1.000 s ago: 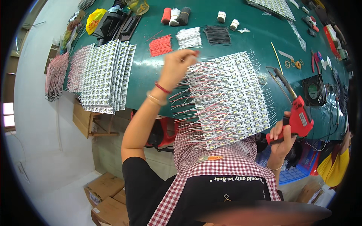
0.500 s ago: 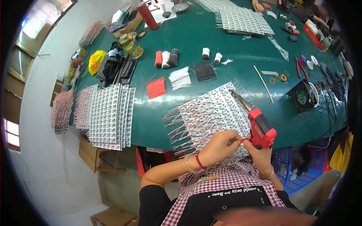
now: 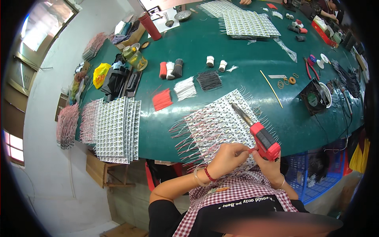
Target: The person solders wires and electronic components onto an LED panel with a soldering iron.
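Observation:
My right hand (image 3: 270, 166) is closed round the handle of a red and black soldering gun (image 3: 265, 139). Its long metal tip lies over a white circuit board panel (image 3: 221, 123) with rows of small parts and many red and white wires along its left side. Close beside the gun's handle, my left hand (image 3: 228, 160) has thumb and fingers pinched together. A short bit of red wire (image 3: 252, 149) shows between the two hands, at the left fingertips. The panel's near edge is partly hidden by my hands.
Bundles of red wires (image 3: 162, 99), white wires (image 3: 184, 88) and black wires (image 3: 209, 80) lie beyond the panel. Stacked boards (image 3: 112, 130) stand at the left. A small black fan (image 3: 312, 97), red pliers (image 3: 312, 69) and a thin stick (image 3: 271, 89) lie right. Another person's hand (image 3: 245, 2) is at the far edge.
The soldering gun and my right hand have shifted slightly left and its tip sits lower on the panel. My left hand stays pinched beside it. The whole view has moved a little.

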`<state>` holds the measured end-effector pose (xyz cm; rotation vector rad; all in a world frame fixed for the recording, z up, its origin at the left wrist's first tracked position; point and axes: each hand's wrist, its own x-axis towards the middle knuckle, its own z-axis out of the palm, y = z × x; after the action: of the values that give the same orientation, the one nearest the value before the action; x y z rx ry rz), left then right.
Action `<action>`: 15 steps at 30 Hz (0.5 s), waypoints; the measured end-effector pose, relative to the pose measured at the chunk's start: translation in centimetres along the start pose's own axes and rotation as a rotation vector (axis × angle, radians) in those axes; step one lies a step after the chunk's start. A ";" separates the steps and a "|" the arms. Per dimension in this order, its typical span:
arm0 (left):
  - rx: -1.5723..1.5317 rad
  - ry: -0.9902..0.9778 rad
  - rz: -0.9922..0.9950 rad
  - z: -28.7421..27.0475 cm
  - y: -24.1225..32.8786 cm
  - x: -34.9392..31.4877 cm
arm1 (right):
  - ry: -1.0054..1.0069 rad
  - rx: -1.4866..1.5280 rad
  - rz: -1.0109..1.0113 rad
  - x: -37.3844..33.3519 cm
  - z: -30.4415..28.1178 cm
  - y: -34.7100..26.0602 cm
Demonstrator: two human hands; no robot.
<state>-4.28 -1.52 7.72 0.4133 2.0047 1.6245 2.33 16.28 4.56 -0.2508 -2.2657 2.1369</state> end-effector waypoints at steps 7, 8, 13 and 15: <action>0.191 -0.016 0.017 0.5 0.5 -0.4 | 0.104 0.012 -0.109 -1.5 0.4 2.4; 0.309 0.063 0.206 0.8 -0.1 -0.5 | 0.100 -0.018 -0.114 -1.5 0.3 2.2; 0.519 0.232 0.445 1.7 -0.3 -0.4 | 0.186 0.102 0.146 -1.3 0.6 0.0; 0.531 0.226 0.454 1.6 -0.2 -0.3 | 0.141 0.140 0.150 -1.3 0.2 -1.7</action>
<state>-3.15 -0.46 7.35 0.9754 2.6628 1.4004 3.39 15.87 6.31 -0.5656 -2.0716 2.2551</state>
